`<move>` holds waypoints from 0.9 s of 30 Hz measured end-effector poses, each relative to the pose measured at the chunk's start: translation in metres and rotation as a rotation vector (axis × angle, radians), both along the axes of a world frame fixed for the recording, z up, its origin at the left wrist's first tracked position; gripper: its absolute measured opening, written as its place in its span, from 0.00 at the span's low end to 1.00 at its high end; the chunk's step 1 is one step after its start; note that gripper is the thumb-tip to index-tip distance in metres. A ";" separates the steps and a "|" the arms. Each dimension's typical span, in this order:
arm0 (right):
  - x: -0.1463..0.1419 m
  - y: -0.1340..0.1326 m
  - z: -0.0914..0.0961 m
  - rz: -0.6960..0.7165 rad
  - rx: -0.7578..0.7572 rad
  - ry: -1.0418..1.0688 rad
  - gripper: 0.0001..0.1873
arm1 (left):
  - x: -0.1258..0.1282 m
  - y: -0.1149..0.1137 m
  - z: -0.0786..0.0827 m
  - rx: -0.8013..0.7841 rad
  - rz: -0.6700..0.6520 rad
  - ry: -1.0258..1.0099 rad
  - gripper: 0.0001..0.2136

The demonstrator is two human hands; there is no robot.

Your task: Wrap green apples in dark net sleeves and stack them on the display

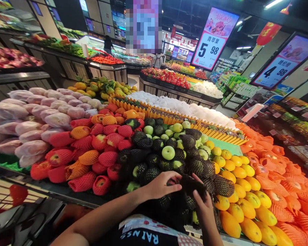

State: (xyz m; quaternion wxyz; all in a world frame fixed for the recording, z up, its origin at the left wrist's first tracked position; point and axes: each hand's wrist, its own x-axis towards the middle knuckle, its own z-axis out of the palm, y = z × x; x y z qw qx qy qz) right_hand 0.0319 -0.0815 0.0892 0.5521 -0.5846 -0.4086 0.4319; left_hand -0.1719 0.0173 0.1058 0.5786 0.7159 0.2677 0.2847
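My left hand [162,184] and my right hand [203,202] both grip a black foam net sleeve [192,184] just above the front of a fruit display. The fingers of each hand are curled and pinch the net from either side. Right behind the hands lies a heap of green apples [168,152], many wrapped in black nets [154,172]. Whether a fruit sits inside the held net is hidden.
Red-netted apples [102,159] lie to the left, yellow mangoes [242,201] and orange-netted fruit [284,177] to the right. A low yellow fence [174,118] divides the stand from white-wrapped fruit behind. Price signs [210,48] hang above. A metal rail [20,194] runs at lower left.
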 end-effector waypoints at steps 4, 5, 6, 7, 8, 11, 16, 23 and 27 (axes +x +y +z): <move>-0.006 0.002 0.013 0.270 0.078 -0.090 0.37 | 0.000 -0.009 -0.008 -0.063 0.158 -0.022 0.10; -0.006 0.003 0.014 0.299 0.079 -0.103 0.38 | -0.002 -0.007 -0.009 -0.059 0.180 -0.031 0.09; -0.006 0.004 0.015 0.321 0.073 -0.110 0.38 | -0.004 -0.005 -0.009 -0.054 0.189 -0.037 0.08; -0.006 0.005 0.015 0.337 0.062 -0.110 0.38 | -0.007 -0.003 -0.008 -0.041 0.192 -0.043 0.07; -0.006 0.006 0.014 0.346 0.051 -0.104 0.36 | -0.010 -0.003 -0.007 -0.022 0.197 -0.048 0.06; -0.008 0.009 0.011 0.365 0.028 -0.046 0.29 | -0.016 -0.004 -0.004 0.018 0.228 -0.051 0.05; -0.012 0.009 0.001 0.389 -0.009 0.114 0.30 | -0.020 -0.007 -0.008 0.028 0.261 0.024 0.03; -0.012 0.003 -0.019 0.256 -0.073 0.076 0.24 | -0.021 0.003 -0.011 0.057 0.177 0.120 0.02; -0.016 -0.004 -0.023 0.114 -0.126 0.084 0.21 | -0.016 0.006 -0.009 0.094 0.160 0.136 0.03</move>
